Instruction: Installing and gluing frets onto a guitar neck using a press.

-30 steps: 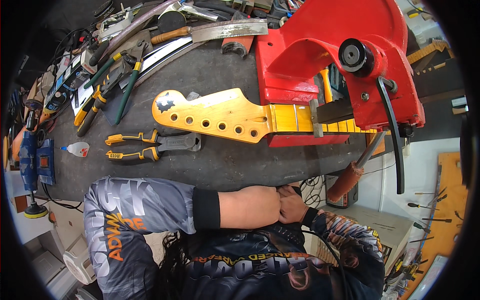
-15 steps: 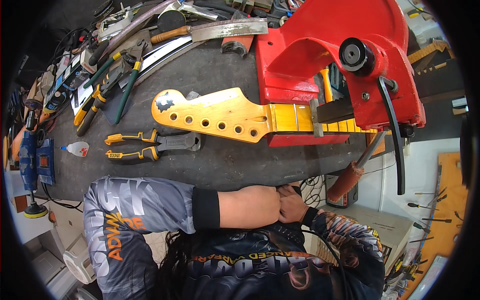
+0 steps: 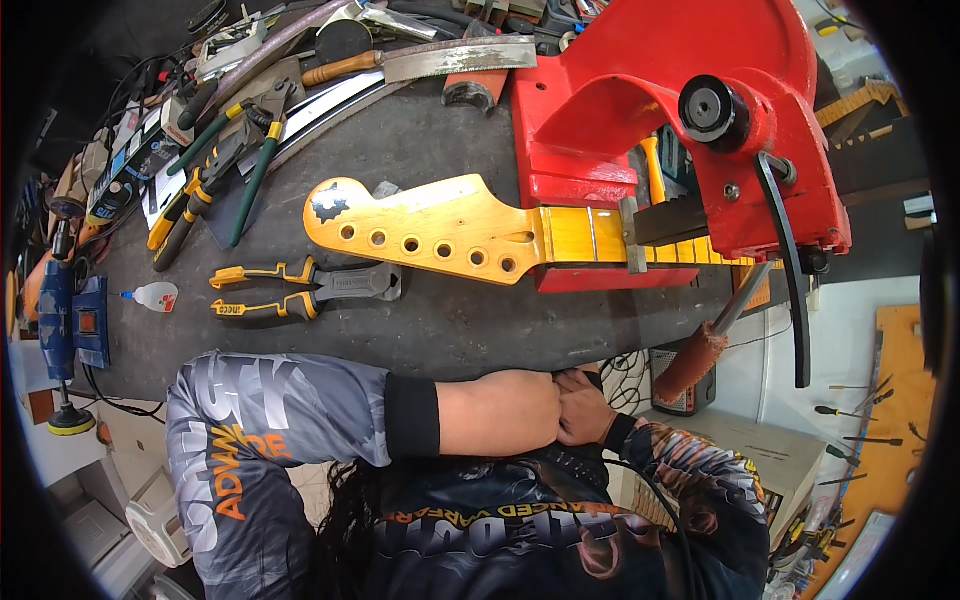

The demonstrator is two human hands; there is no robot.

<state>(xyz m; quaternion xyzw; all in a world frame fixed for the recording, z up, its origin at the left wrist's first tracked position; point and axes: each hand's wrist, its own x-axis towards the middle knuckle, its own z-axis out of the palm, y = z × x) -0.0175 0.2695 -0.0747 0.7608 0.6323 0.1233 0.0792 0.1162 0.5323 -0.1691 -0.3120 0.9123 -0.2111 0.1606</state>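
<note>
The neck (image 3: 495,220) lies in the press (image 3: 650,50), wide end to its left. In front, the right hand (image 3: 587,412) curls half-closed against the left forearm (image 3: 498,413); the left hand is hidden. Whether either's fingers grip anything, I cannot tell. Best seat the neck square, hands clear.

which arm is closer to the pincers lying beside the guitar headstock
Left. The left arm lies just below the pincers in the picture, not touching; the right arm is farther, to their lower right.

The wooden neck (image 3: 490,226) and red metal press (image 3: 625,110) look glossy, the bench (image 3: 470,330) matt.
</note>
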